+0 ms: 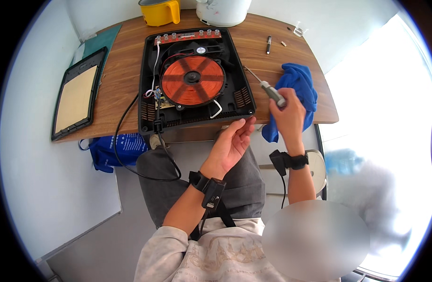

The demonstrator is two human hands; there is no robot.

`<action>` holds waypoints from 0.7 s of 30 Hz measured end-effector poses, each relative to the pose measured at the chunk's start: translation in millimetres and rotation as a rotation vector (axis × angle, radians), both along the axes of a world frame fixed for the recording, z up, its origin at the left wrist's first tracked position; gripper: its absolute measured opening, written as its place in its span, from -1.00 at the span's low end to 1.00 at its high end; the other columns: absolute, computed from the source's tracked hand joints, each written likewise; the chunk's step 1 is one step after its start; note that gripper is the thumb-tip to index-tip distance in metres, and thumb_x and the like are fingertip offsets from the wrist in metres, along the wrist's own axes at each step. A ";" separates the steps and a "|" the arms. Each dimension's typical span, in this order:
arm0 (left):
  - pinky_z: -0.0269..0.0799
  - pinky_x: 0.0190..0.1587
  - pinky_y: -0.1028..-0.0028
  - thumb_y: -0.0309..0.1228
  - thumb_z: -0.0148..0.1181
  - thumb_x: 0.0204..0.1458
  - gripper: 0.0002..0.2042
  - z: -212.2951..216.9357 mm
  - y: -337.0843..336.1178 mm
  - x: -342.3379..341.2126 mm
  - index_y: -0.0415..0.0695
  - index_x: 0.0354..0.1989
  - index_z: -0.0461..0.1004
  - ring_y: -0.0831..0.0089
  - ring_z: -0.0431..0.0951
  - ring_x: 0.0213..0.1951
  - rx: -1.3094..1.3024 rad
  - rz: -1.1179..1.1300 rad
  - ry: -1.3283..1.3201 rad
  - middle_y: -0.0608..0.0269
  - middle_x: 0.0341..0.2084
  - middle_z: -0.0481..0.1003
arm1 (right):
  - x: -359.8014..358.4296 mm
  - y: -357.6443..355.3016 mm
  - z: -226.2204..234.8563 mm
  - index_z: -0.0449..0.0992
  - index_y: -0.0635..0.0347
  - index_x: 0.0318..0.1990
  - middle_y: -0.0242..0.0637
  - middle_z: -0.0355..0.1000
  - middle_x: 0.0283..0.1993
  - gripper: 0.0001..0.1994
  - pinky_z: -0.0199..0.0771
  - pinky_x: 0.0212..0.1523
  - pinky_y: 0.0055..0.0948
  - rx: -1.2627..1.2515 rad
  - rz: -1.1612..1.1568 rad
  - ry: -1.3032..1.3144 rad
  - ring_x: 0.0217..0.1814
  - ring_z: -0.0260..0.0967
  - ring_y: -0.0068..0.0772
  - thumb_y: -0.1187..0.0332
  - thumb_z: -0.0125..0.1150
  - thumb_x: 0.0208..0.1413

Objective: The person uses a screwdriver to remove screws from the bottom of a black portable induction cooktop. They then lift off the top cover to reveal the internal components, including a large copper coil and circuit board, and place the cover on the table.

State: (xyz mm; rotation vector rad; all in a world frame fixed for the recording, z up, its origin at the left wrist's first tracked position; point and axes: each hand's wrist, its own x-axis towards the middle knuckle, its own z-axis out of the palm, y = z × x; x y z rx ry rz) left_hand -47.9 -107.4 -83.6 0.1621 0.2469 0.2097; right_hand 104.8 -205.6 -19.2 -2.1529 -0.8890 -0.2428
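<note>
Opened induction cooker on desk

Right hand (286,115) is gripping a grey-handled screwdriver (271,91), shaft tilting up-left. Left hand (231,143) is hovering released w/ palm up, just beside the black cooker base (195,80), orange coil (192,80) & red board exposed, at desk centre

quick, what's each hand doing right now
Left hand: open, palm up, holding nothing, fingertips near the front edge of the opened induction cooker.
Right hand: closed around a screwdriver.
</note>
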 end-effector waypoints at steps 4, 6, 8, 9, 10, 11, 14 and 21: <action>0.58 -0.24 0.67 -0.31 0.23 0.22 -0.66 4.4 -2.1 -0.5 -0.28 0.06 0.46 0.57 0.58 -0.16 -0.006 0.003 -0.015 0.26 -0.10 0.54 | -3.5 -15.6 23.1 0.53 0.26 -0.15 -0.34 0.48 -0.22 -0.83 0.47 -0.16 -0.52 0.468 -0.002 0.201 -0.20 0.41 -0.57 0.39 0.31 0.17; 0.59 -0.24 0.67 -0.29 0.26 0.20 -0.65 10.3 -2.3 0.1 -0.27 0.04 0.47 0.57 0.59 -0.17 0.009 -0.005 0.021 0.27 -0.13 0.55 | -5.2 -27.1 42.6 0.51 0.29 -0.11 -0.35 0.47 -0.21 -0.80 0.47 -0.13 -0.52 0.564 -0.042 0.106 -0.16 0.41 -0.58 0.36 0.28 0.23; 0.59 -0.24 0.68 -0.29 0.28 0.19 -0.66 12.1 -0.8 0.6 -0.26 0.02 0.48 0.57 0.59 -0.17 0.030 0.003 0.065 0.28 -0.15 0.55 | -6.0 -29.1 55.6 0.48 0.30 -0.08 -0.33 0.47 -0.20 -0.78 0.48 -0.11 -0.52 0.643 -0.023 0.054 -0.12 0.41 -0.56 0.33 0.25 0.27; 0.59 -0.24 0.68 -0.30 0.28 0.18 -0.67 12.8 -0.2 1.8 -0.26 0.02 0.49 0.57 0.59 -0.17 0.046 0.007 0.088 0.28 -0.16 0.55 | -5.1 -28.6 60.6 0.47 0.31 -0.06 -0.31 0.48 -0.19 -0.77 0.48 -0.10 -0.52 0.678 0.007 0.046 -0.11 0.42 -0.55 0.32 0.23 0.28; 0.59 -0.24 0.68 -0.31 0.29 0.18 -0.67 13.2 0.4 2.7 -0.26 0.01 0.49 0.57 0.59 -0.18 0.063 0.011 0.112 0.29 -0.16 0.56 | -3.4 -27.1 63.0 0.46 0.31 -0.04 -0.29 0.49 -0.18 -0.75 0.47 -0.09 -0.52 0.712 0.038 0.039 -0.10 0.43 -0.54 0.30 0.22 0.29; 0.60 -0.24 0.69 -0.32 0.30 0.17 -0.68 13.0 1.2 3.3 -0.26 0.00 0.50 0.57 0.60 -0.18 0.047 0.009 0.109 0.29 -0.17 0.56 | -0.9 -22.1 62.9 0.45 0.30 -0.03 -0.27 0.49 -0.17 -0.74 0.47 -0.09 -0.52 0.696 0.082 0.043 -0.09 0.43 -0.53 0.28 0.21 0.30; 0.60 -0.24 0.68 -0.35 0.30 0.17 -0.70 11.4 2.5 5.1 -0.25 0.00 0.50 0.56 0.60 -0.18 0.032 -0.004 0.103 0.29 -0.17 0.56 | 11.3 -5.7 56.3 0.43 0.29 0.00 -0.21 0.51 -0.14 -0.70 0.51 -0.07 -0.48 0.630 0.199 0.063 -0.06 0.47 -0.47 0.20 0.14 0.35; 0.57 -0.10 0.54 -0.31 0.17 0.25 -0.68 13.8 -3.7 -2.3 -0.19 0.10 0.47 0.49 0.58 -0.07 0.237 -0.094 0.082 0.23 -0.08 0.56 | 22.9 -2.8 42.5 0.40 0.31 0.03 -0.13 0.49 -0.09 -0.67 0.64 -0.03 -0.33 0.715 0.083 0.160 -0.02 0.47 -0.40 0.19 0.12 0.35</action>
